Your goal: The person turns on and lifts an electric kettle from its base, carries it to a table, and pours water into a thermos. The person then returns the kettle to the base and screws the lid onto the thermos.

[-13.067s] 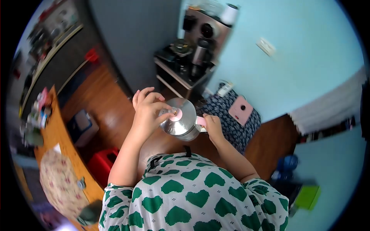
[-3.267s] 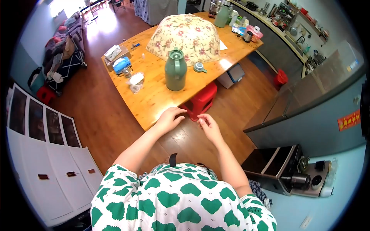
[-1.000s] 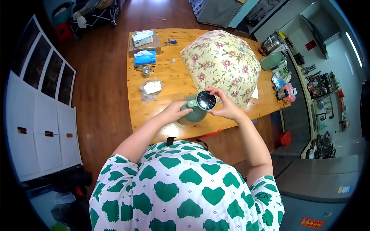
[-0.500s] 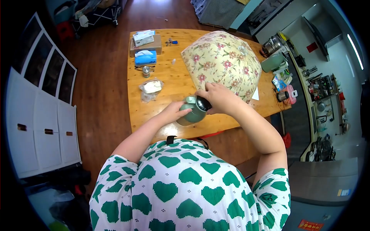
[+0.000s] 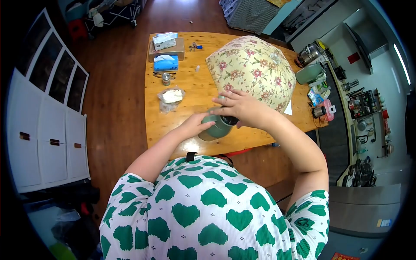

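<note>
A green thermos jug (image 5: 212,131) with a black lid (image 5: 229,120) stands at the front edge of the wooden table. Around its left side my left hand (image 5: 193,125) is closed, thumb across the green body. My right hand (image 5: 240,108) grips the lid from above, its fingers reaching over the top and its thumb low on the right side. Most of the lid and the upper handle are hidden beneath those fingers. A plastic bag with something white (image 5: 172,96) lies left of the jug. Just beyond my right hand rises a floral food cover (image 5: 255,71).
On the table's (image 5: 190,89) left side are a small jar (image 5: 166,79), a blue tissue pack (image 5: 166,63) and a cardboard box (image 5: 178,51). A green pitcher (image 5: 308,73) and a dark metal cup (image 5: 319,111) stand at the right edge.
My right hand has shifted over the lid, its fingers now stretching further across the top toward the left. My left hand keeps its hold on the jug. The view has moved slightly.
</note>
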`<state>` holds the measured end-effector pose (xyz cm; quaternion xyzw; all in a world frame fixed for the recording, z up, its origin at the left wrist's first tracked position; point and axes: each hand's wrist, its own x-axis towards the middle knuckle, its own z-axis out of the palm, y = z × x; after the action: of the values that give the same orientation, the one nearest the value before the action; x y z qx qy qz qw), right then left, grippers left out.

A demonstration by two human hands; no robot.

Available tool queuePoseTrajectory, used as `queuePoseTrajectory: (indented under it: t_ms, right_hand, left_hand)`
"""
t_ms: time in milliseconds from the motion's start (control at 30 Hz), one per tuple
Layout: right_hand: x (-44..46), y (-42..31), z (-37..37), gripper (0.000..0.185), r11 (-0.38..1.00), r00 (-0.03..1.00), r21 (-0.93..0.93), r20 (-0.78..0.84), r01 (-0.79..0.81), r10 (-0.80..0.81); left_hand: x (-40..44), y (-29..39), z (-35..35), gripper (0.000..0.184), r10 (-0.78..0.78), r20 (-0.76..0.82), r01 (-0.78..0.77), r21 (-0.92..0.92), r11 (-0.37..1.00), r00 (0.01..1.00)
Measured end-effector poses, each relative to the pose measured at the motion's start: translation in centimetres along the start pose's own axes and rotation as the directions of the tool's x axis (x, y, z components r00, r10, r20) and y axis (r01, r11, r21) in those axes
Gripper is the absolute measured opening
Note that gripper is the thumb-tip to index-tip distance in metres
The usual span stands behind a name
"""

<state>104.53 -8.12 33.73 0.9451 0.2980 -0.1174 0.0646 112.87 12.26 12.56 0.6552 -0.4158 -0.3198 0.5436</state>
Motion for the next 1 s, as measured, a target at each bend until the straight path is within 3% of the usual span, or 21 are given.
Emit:
queuePoseTrajectory:
  t_ms: [67, 100, 200, 300, 400, 500, 600, 667, 733, 800, 933, 1000]
  right_hand:
    - [-0.1, 0.5, 3.3, 0.063, 0.994, 0.998, -0.084, -0.014, 0.063, -0.064]
    - [0.5, 0.3, 3.8, 0.060, 0.993, 0.987, -0.084, -0.136, 0.078, -0.089]
    - [0.6, 0.1, 2.8, 0.077, 0.997, 0.998, 0.051, 0.026, -0.060, 0.058]
    - [1.0, 0.4, 1.9, 0.072, 0.997, 0.992, -0.001, 0.103, -0.071, 0.071]
    - [1.6, -0.6, 1.1, 0.081, 0.972, 0.958, -0.122, 0.183, -0.199, 0.219]
    - [2.1, -1.0, 2.0, 0.090, 0.920, 0.893, -0.088, 0.224, -0.381, 0.391]
    - [2.8, -0.9, 1.8, 0.086, 0.878, 0.835, -0.044, 0.290, -0.477, 0.468]
    - [1.1, 0.0, 2.1, 0.074, 0.974, 0.976, 0.060, 0.025, -0.217, 0.216]
    - [0.5, 0.0, 1.6, 0.068, 0.994, 0.997, 0.090, -0.029, -0.061, 0.064]
    - [0.1, -0.4, 0.9, 0.071, 0.993, 0.989, 0.111, 0.144, -0.048, 0.032]
    - [-0.2, 0.9, 2.5, 0.075, 0.982, 1.000, 0.187, -0.003, 0.023, -0.022]
    - [0.1, 0.7, 1.5, 0.074, 0.979, 0.995, 0.194, 0.086, -0.064, 0.048]
  left_hand:
    - [-0.1, 0.5, -0.1, 0.031, -0.012, 0.010, 0.012, -0.006, 1.000, 1.000]
    - [-0.1, 0.8, -0.3, 0.031, -0.028, 0.026, 0.028, 0.000, 1.000, 0.999]
    - [-0.2, 1.2, -0.1, 0.030, -0.010, 0.001, 0.010, -0.011, 1.000, 1.000]
    - [-0.2, 1.0, 0.0, 0.030, -0.010, -0.008, 0.010, 0.013, 1.000, 1.000]
    - [-0.1, 0.8, -0.2, 0.030, -0.029, 0.006, 0.028, 0.043, 0.999, 1.000]
    - [-0.1, 0.9, -0.3, 0.030, -0.043, 0.012, 0.043, 0.030, 0.999, 0.999]
    - [-0.1, 0.8, -0.2, 0.030, -0.044, 0.026, 0.043, 0.017, 0.999, 0.999]
    - [-0.1, 0.5, -0.2, 0.029, -0.009, 0.003, 0.009, -0.012, 1.000, 1.000]
    - [-0.1, 0.4, 0.4, 0.029, 0.059, -0.052, -0.063, -0.072, 0.995, 0.997]
    - [-0.2, 0.9, -0.1, 0.030, -0.010, 0.002, 0.010, -0.027, 1.000, 1.000]
    - [-0.1, 1.1, -0.2, 0.030, -0.045, 0.026, 0.045, -0.007, 0.999, 0.999]
    - [-0.1, 0.9, -0.1, 0.030, -0.032, 0.005, 0.032, 0.001, 0.999, 0.999]
